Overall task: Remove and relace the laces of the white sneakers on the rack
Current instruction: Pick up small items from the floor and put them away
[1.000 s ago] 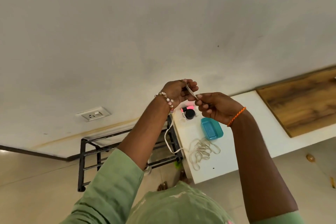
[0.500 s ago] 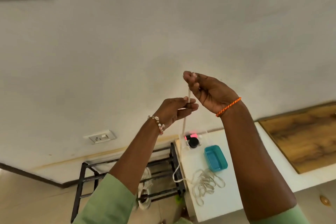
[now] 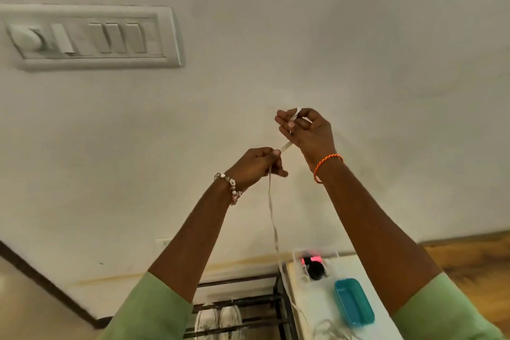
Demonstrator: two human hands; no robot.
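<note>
I hold one white shoelace point(image 3: 273, 225) up in front of the wall. My right hand point(image 3: 306, 132) pinches its upper end between thumb and fingers. A little lower and to the left, my left hand point(image 3: 258, 164) pinches the same lace, which hangs down from there to the white table point(image 3: 314, 309). More loose lace point(image 3: 328, 327) lies piled on that table. The pair of white sneakers point(image 3: 218, 321) stands on the black metal rack point(image 3: 248, 301) at the bottom, partly hidden by my left sleeve.
A teal tray point(image 3: 354, 302) and a black device with a red light point(image 3: 313, 266) sit on the white table. A switch panel point(image 3: 91, 37) is on the wall at upper left. A wooden surface point(image 3: 474, 259) lies at the right.
Both hands have risen along the wall and the view has tilted up. My right hand has drawn the lace end higher, and the lace now hangs longer and straighter below my left hand.
</note>
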